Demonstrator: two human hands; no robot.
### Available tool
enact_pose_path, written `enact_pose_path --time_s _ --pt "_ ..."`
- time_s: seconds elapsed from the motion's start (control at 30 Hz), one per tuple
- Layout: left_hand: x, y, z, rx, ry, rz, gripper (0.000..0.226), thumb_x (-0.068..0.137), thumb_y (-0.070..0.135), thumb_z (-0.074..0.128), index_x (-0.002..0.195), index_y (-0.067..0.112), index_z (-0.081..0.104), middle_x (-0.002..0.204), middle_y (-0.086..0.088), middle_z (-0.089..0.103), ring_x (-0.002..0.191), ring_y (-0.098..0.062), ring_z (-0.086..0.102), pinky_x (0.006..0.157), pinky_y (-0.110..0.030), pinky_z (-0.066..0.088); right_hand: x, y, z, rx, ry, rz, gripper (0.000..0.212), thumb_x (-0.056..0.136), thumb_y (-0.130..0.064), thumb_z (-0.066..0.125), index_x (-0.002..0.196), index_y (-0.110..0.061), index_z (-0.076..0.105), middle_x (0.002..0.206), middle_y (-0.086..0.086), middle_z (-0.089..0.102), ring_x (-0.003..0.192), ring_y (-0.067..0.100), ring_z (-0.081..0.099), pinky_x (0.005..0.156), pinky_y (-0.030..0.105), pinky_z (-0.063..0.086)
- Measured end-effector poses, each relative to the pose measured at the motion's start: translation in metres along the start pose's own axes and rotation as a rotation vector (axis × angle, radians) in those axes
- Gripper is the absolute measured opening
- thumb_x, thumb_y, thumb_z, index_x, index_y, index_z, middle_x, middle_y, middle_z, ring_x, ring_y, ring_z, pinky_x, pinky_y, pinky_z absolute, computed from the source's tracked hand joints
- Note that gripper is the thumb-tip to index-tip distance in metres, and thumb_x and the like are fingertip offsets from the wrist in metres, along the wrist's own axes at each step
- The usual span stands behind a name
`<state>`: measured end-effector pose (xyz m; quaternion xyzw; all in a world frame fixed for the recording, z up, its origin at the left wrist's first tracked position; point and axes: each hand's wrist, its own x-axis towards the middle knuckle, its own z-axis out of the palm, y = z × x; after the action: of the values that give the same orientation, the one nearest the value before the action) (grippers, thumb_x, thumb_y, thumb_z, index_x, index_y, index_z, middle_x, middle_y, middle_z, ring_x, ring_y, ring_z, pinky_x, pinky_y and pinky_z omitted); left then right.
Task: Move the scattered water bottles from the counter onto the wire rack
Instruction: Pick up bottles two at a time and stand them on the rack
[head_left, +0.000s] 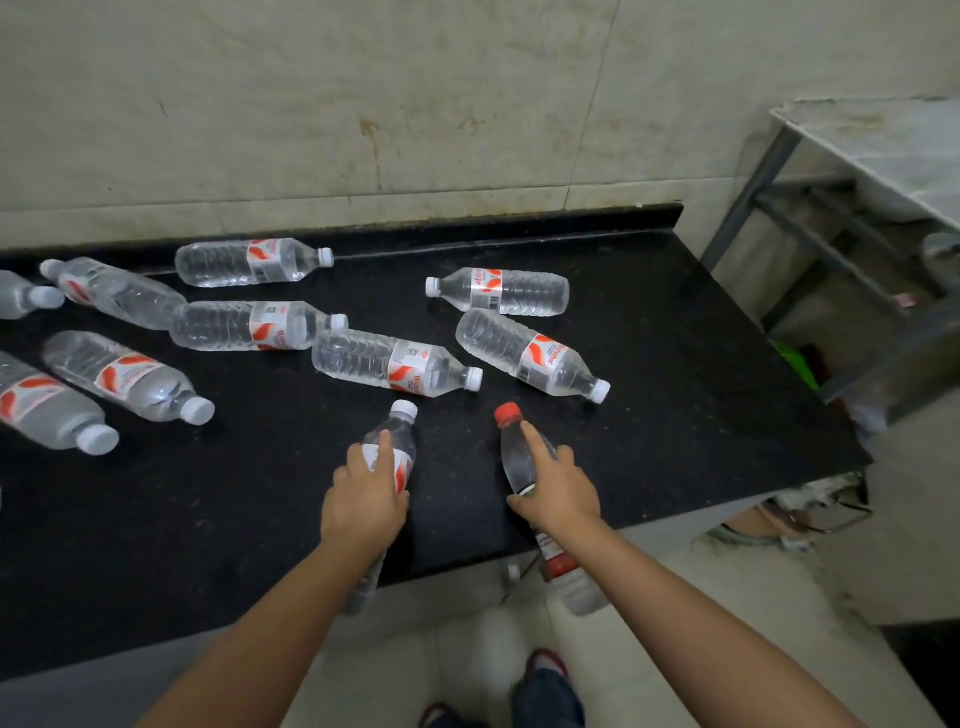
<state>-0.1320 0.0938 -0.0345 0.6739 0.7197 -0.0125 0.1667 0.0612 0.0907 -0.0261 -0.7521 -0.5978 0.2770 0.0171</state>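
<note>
Fingers of your left hand (363, 501) curl around a clear ribbed white-capped bottle (397, 441); your right hand (558, 491) grips a smooth red-capped bottle (517, 457), index finger along its neck. Beyond your fingers, more clear plastic bottles (397, 364) lie scattered on the speckled black counter (675, 364).
</note>
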Motion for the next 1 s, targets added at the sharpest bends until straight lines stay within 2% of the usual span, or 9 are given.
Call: enact_pose_path --time_s 0.13,0.3,0.33,0.4,0.47,0.57,0.7,0.9,1.0 --pt "-0.008 0.021 0.0 0.014 0.065 0.108 0.067 0.095 0.033 0.043 0.148 0.019 0.005 0.147 -0.013 0.019 0.121 -0.028 0.042 0.098 -0.035 0.041 -0.013 0.02 -0.012 -0.035 0.069 -0.079 0.085 0.084 -0.031 0.062 0.144 -0.041 0.002 0.137 0.01 0.033 0.114 0.03 0.049 0.087 0.037 0.047" --pt "-0.01 0.092 -0.015 -0.001 0.209 0.26 0.067 0.093 0.03 0.048 0.147 0.014 0.013 0.146 -0.019 0.023 0.117 -0.033 0.044 0.093 -0.039 0.043 -0.026 0.056 -0.059 -0.035 0.248 -0.141 0.086 0.085 -0.031 0.061 0.144 -0.04 -0.001 0.136 0.009 0.031 0.114 0.03 0.048 0.084 0.036 0.048" --pt "-0.009 0.11 -0.018 -0.001 0.243 0.313 0.068 0.089 0.026 0.055 0.146 0.012 0.019 0.143 -0.024 0.029 0.112 -0.038 0.049 0.088 -0.042 0.047 -0.029 0.067 -0.072 -0.031 0.282 -0.148 0.086 0.085 -0.032 0.06 0.144 -0.04 -0.001 0.136 0.009 0.031 0.114 0.03 0.048 0.084 0.036 0.048" --pt "-0.004 0.15 -0.025 0.012 0.318 0.437 0.073 0.075 0.018 0.071 0.137 0.008 0.032 0.125 -0.033 0.047 0.091 -0.044 0.059 0.069 -0.045 0.053 -0.033 0.091 -0.1 -0.018 0.354 -0.156 0.087 0.084 -0.033 0.06 0.145 -0.04 -0.002 0.135 0.008 0.031 0.113 0.03 0.048 0.082 0.036 0.047" --pt "-0.001 0.194 -0.033 0.035 0.351 0.513 0.073 0.07 0.016 0.076 0.131 0.004 0.038 0.115 -0.034 0.054 0.079 -0.045 0.062 0.06 -0.044 0.054 -0.037 0.119 -0.13 -0.01 0.433 -0.161 0.087 0.083 -0.034 0.061 0.145 -0.039 0.0 0.134 0.007 0.033 0.112 0.03 0.049 0.081 0.036 0.047" --pt "-0.003 0.27 -0.049 0.014 0.439 0.562 0.075 0.067 0.016 0.079 0.13 0.002 0.041 0.116 -0.036 0.054 0.08 -0.046 0.063 0.06 -0.046 0.054 -0.041 0.166 -0.184 -0.003 0.559 -0.188 0.087 0.083 -0.035 0.062 0.146 -0.036 0.002 0.133 0.007 0.035 0.114 0.03 0.048 0.082 0.036 0.047" --pt "-0.005 0.367 -0.064 -0.001 0.599 0.628 0.084 0.058 0.014 0.084 0.125 0.003 0.036 0.108 -0.037 0.057 0.068 -0.047 0.062 0.054 -0.045 0.054 -0.048 0.232 -0.263 0.033 0.736 -0.27 0.087 0.08 -0.032 0.066 0.146 -0.033 0.009 0.133 0.011 0.037 0.116 0.033 0.048 0.085 0.039 0.047" --pt "-0.008 0.479 -0.096 -0.088 0.768 0.669 0.077 0.062 0.014 0.082 0.124 0.002 0.038 0.097 -0.035 0.059 0.064 -0.046 0.059 0.048 -0.041 0.051 -0.049 0.309 -0.367 0.093 1.018 -0.375 0.091 0.072 -0.023 0.075 0.143 -0.036 0.019 0.127 0.018 0.046 0.112 0.037 0.053 0.085 0.04 0.049" --pt "0.001 0.521 -0.113 -0.132 0.887 0.704 0.063 0.072 0.019 0.072 0.123 0.0 0.041 0.092 -0.036 0.059 0.061 -0.047 0.059 0.045 -0.04 0.05 -0.038 0.335 -0.411 0.129 1.068 -0.375 0.088 0.073 -0.023 0.075 0.144 -0.026 0.023 0.13 0.019 0.044 0.114 0.036 0.051 0.087 0.04 0.047"
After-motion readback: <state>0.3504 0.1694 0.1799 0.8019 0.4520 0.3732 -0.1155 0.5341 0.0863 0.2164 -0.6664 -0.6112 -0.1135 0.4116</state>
